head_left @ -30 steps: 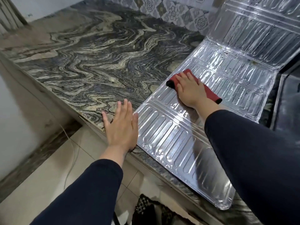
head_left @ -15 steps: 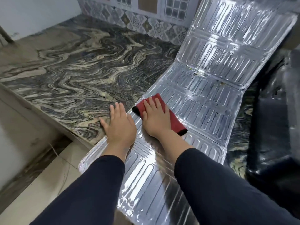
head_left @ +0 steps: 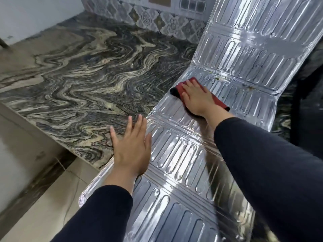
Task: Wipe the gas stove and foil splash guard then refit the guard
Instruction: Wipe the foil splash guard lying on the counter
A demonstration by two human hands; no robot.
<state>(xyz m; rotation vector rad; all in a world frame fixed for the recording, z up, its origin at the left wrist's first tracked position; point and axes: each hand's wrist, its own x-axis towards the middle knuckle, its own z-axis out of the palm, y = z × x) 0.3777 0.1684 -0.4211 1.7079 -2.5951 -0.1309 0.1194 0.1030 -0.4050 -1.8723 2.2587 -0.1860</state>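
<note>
From the head camera, the shiny foil splash guard (head_left: 176,159) lies flat along the stone counter (head_left: 78,81), and its near end sticks out past the counter edge over the floor (head_left: 43,203). Its far panel bends up and leans by the tiled wall (head_left: 157,18). To the left, the counter has lots of open room. A dark thing sits just beside the guard on the right, too blurry to name.

The left hand (head_left: 131,151) lies flat with straight fingers, pressing the guard's left edge. The right hand (head_left: 195,98) presses a red cloth (head_left: 216,100) flat on the guard, fingers straight.

Half a second ago the cloth was nearer the person; now it is up by the fold.
</note>
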